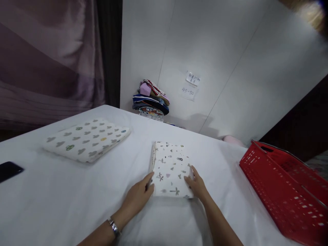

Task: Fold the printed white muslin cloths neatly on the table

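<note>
A small folded white cloth (pixel 171 166) with little printed figures lies on the white table (pixel 64 205) in front of me. My left hand (pixel 139 194) rests against its near left corner, fingers curled onto the edge. On the near right edge, my right hand (pixel 196 183) has its fingers wrapped onto the fold. Both hands grip the cloth from its two sides. A metal bracelet sits on my left wrist.
A larger folded white cloth (pixel 87 139) with grey cloud shapes lies to the left. A dark phone (pixel 9 169) sits at the left edge. A red plastic basket (pixel 287 194) stands at the right. A pile of folded colourful clothes (pixel 151 100) rests against the wall.
</note>
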{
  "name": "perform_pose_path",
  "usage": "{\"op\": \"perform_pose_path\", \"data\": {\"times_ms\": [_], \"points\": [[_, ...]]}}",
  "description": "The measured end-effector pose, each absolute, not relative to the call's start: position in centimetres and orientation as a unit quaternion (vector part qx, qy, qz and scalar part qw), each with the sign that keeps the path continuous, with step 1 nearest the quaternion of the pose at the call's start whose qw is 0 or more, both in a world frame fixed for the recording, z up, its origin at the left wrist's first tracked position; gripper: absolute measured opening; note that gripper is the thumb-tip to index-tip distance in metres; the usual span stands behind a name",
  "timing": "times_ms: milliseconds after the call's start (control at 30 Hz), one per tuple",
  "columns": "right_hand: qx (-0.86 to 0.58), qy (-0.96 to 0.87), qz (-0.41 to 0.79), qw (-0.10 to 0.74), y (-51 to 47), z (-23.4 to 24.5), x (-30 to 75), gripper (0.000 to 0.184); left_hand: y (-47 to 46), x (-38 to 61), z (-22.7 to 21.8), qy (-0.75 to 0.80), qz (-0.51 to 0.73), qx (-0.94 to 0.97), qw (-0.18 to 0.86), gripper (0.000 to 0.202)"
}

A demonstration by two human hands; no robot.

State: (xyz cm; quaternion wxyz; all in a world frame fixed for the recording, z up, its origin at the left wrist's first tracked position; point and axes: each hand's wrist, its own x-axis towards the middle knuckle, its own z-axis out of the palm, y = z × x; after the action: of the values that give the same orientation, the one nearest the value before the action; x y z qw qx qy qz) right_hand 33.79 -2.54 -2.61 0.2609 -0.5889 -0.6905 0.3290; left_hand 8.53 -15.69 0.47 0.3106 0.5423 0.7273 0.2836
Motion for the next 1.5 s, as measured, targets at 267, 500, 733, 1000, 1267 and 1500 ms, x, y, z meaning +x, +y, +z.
{"op": "perform_pose_path", "data": {"times_ms": [267,500,733,1000,1267,1500], "points": [[-0.577,-0.675,0.386,0.251,0.2,0.1,39.8,0.078,-18.4,13.5,0.2,0.627,0.259,0.595,0.430,0.063],[-0.613,-0.711,0.258,0.230,0.5,-1.4,42.9,0.059,-13.3,11.1,2.5,0.651,0.319,0.631,0.277,0.035],[-0.645,-0.641,0.261,0.325,-2.4,-4.2,43.0,0.065,-4.4,6.7,2.5,0.727,0.312,0.598,0.130,0.028],[-0.646,-0.602,0.266,0.386,-2.9,-5.1,42.4,0.061,-1.7,6.8,0.9,0.753,0.267,0.583,0.148,0.013],[-0.637,-0.605,0.264,0.398,-2.8,-5.3,42.5,0.057,-1.0,6.2,0.1,0.755,0.286,0.566,0.167,0.017],[-0.639,-0.592,0.261,0.416,-2.9,-5.0,42.1,0.058,-0.9,6.1,0.1,0.770,0.287,0.536,0.192,0.014]]}}
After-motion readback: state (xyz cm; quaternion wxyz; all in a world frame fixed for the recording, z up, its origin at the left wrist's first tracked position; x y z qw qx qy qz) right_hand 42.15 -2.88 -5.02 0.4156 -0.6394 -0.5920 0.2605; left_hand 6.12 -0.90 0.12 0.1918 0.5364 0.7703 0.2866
